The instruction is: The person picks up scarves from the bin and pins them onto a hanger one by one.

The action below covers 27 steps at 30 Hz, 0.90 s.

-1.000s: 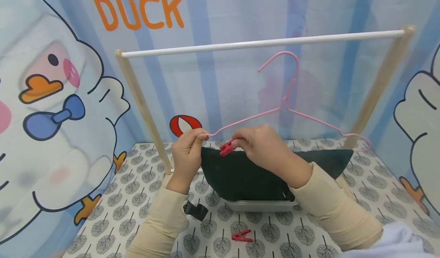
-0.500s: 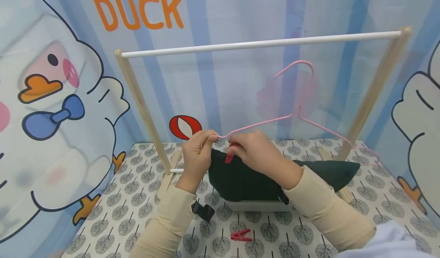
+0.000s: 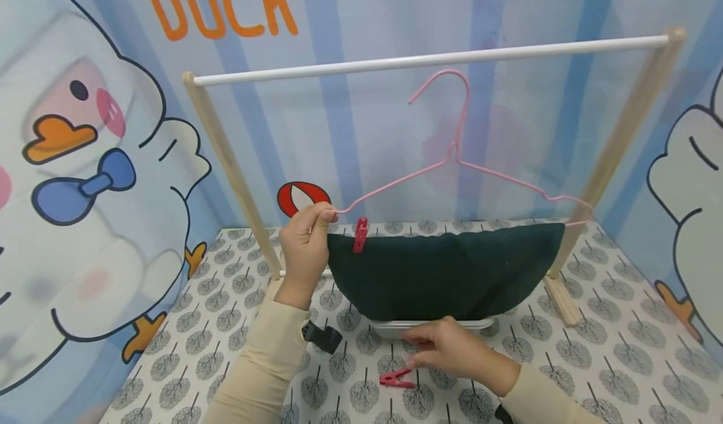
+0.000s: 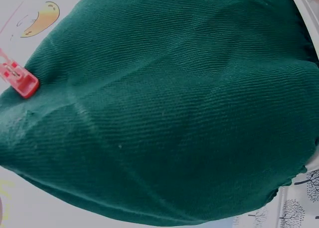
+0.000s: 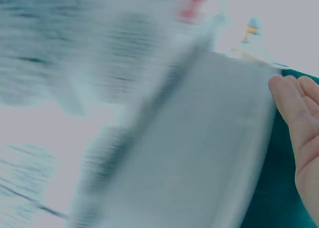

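Note:
In the head view my left hand (image 3: 305, 248) pinches the left end of a pink wire hanger (image 3: 503, 175). A dark green cloth (image 3: 440, 276) hangs folded over the hanger's lower bar. One red clothespin (image 3: 359, 234) clips the cloth near its left corner; the left wrist view has that clothespin (image 4: 21, 80) at its left edge. My right hand (image 3: 457, 349) is low, with fingers and thumb apart. Its thumb tip is at a second red clothespin (image 3: 397, 379) lying on the table; whether they touch, I cannot tell.
Beneath the cloth stands a white plastic container (image 3: 390, 330). Behind the hanger rises a wooden rack (image 3: 226, 154) with a white rail (image 3: 423, 61). The table (image 3: 186, 361) has a tree-patterned cover, and a duck-printed curtain (image 3: 384, 10) hangs behind.
My right hand has let go of the first clothespin, left it clipped on the cloth, and come down to the one on the table. The hanger has swung right and back left.

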{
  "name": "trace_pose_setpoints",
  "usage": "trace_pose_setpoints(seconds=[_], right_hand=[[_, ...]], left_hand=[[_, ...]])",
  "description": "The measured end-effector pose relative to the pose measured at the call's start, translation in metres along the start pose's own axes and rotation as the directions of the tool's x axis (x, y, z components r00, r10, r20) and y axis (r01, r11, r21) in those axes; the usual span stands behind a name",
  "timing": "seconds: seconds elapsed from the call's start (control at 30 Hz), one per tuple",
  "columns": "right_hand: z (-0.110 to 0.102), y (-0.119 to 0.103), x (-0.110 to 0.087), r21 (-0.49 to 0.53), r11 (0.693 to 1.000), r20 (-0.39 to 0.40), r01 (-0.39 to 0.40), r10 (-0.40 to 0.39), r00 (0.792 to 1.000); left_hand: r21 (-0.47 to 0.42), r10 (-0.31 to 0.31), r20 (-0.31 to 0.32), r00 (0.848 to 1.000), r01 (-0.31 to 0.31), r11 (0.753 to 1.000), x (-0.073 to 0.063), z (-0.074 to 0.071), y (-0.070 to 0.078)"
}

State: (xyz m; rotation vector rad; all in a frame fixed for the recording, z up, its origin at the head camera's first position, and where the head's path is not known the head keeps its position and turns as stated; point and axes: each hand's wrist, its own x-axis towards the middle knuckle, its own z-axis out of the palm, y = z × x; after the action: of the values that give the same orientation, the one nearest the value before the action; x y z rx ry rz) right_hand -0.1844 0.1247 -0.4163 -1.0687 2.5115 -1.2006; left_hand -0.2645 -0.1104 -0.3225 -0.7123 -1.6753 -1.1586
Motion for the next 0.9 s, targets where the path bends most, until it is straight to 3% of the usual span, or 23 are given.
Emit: trace_pose_setpoints(seconds=[0.13, 0.33, 0.57, 0.9], right_hand=[[0.011, 0.022, -0.002, -0.079, 0.995, 0.048, -0.057, 0.061, 0.997], [0.024, 0.037, 0.001, -0.254, 0.967, 0.056, 0.024, -0.01, 0.998], [0.039, 0.039, -0.001, -0.325, 0.945, 0.114, 0.016, 0.023, 0.993], [0.049, 0.039, 0.003, -0.457, 0.889, 0.138, 0.021, 0.048, 0.989]], left_hand=[[-0.023, 0.0, -0.007, 1.0, 0.0, 1.0, 0.001, -0.001, 0.0], [-0.044, -0.018, -0.006, 1.0, 0.018, 0.999, 0.001, -0.002, 0.002], [-0.053, -0.045, 0.001, 0.999, 0.045, 0.998, -0.001, -0.003, 0.004], [-0.035, -0.042, -0.008, 0.999, 0.042, 0.998, -0.002, -0.001, 0.005]])
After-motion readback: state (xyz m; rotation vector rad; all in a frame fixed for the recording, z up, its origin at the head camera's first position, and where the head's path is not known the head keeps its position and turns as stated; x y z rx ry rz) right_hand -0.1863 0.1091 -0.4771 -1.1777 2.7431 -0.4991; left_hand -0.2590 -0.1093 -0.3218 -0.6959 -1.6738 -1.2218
